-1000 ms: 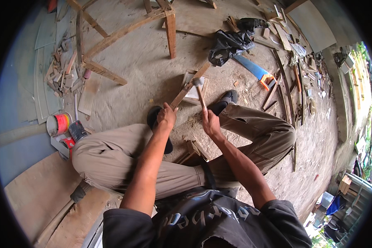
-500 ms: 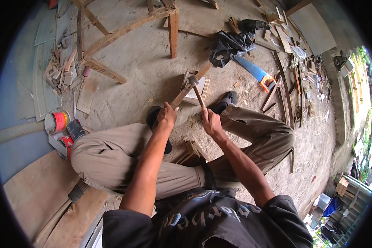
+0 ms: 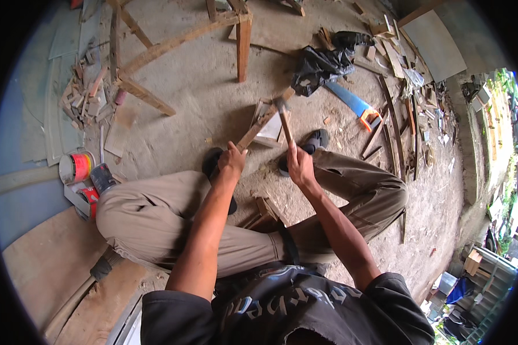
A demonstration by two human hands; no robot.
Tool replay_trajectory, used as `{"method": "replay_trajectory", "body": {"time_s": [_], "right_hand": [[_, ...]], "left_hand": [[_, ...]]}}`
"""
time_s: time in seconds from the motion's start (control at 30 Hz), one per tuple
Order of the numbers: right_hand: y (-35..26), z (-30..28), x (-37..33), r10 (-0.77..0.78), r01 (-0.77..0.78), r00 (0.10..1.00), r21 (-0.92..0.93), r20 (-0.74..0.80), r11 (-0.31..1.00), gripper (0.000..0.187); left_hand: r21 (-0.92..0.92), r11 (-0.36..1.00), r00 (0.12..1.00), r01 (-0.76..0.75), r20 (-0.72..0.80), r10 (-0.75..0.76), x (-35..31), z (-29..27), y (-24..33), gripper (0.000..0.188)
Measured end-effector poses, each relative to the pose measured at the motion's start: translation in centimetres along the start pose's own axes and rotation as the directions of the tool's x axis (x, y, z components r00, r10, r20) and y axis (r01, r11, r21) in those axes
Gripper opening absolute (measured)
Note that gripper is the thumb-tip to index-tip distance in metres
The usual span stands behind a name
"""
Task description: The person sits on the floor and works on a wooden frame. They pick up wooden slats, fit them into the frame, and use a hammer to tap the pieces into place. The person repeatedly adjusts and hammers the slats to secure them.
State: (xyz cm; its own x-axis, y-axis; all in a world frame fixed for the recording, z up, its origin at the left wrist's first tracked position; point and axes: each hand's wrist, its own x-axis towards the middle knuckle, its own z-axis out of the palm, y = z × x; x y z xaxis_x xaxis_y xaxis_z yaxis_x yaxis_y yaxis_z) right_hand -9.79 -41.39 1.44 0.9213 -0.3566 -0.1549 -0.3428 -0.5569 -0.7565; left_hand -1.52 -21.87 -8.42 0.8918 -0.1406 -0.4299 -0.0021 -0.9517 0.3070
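My left hand (image 3: 232, 159) is closed around the near end of a narrow wooden strip (image 3: 255, 130), which slants away to the upper right. Beneath the strip lies a small box-like wooden piece (image 3: 269, 135) with a pale top, between my feet. In my right hand (image 3: 301, 166) is a hammer (image 3: 286, 122), gripped by its wooden handle. The dark hammer head is at the strip, near its far part; whether it touches the wood I cannot tell.
A wooden frame with legs (image 3: 243, 49) stands ahead. A black plastic bag (image 3: 322, 68) and a handsaw (image 3: 351, 100) lie at the far right, by scattered wood scraps (image 3: 394, 57). Paint cans (image 3: 76, 168) stand beside my left knee; more offcuts (image 3: 86, 103) are piled beyond.
The hammer head has shifted right and slightly farther away along the strip, and its handle is more upright. My right hand has moved slightly right. My left hand stays nearly still on the strip.
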Motion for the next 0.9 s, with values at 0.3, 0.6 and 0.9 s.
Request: {"method": "replay_trajectory", "body": {"time_s": [0.3, 0.6, 0.9], "right_hand": [[0.1, 1.2, 0.1, 0.074, -0.075, 0.996, 0.026, 0.045, 0.997, 0.065], [-3.2, -0.6, 0.0, -0.004, 0.022, 0.999, 0.353, -0.051, 0.935, 0.059], [3.0, 0.8, 0.1, 0.204, -0.202, 0.977, 0.028, -0.057, 0.979, 0.066]], "left_hand": [[0.009, 1.0, 1.0, -0.011, 0.022, 0.011, -1.1, 0.0, 0.4, 0.051], [0.02, 0.999, 0.999, -0.027, 0.041, 0.026, -1.1, 0.0, 0.7, 0.051], [0.033, 0.999, 0.999, -0.014, 0.049, 0.012, -0.8, 0.1, 1.1, 0.054]]}}
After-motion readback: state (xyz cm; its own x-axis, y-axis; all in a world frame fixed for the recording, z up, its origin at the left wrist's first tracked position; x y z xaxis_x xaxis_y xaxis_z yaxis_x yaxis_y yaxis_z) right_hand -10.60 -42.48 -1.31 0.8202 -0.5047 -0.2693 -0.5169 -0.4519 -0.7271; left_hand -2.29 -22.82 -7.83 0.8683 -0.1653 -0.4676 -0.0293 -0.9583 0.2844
